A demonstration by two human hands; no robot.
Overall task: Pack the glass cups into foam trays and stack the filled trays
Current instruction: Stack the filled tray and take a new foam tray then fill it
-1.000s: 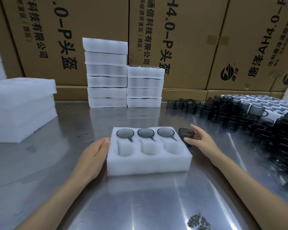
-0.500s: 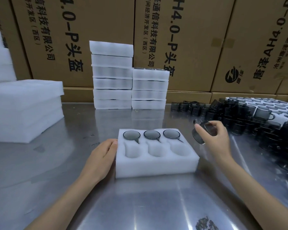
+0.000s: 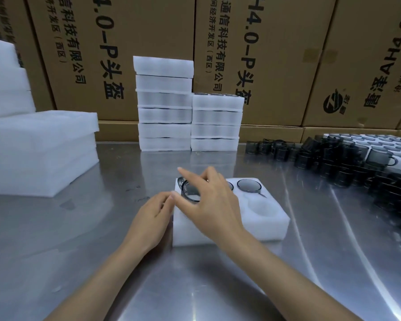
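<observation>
A white foam tray lies on the steel table in front of me. Dark glass cups sit in its far row; the right one shows whole, the others are partly hidden by my right hand. My right hand reaches across the tray and holds a smoky glass cup, tilted, above the tray's near-left pocket. My left hand rests against the tray's left side with its fingers relaxed. The near-right pocket is empty.
Two stacks of filled foam trays stand at the back against cardboard boxes. Empty foam trays are piled at the left. Several loose dark cups crowd the right side of the table.
My right hand lifted a cup from beside the tray's right end and carried it leftward over the tray. My left hand has stayed at the tray's left side.
</observation>
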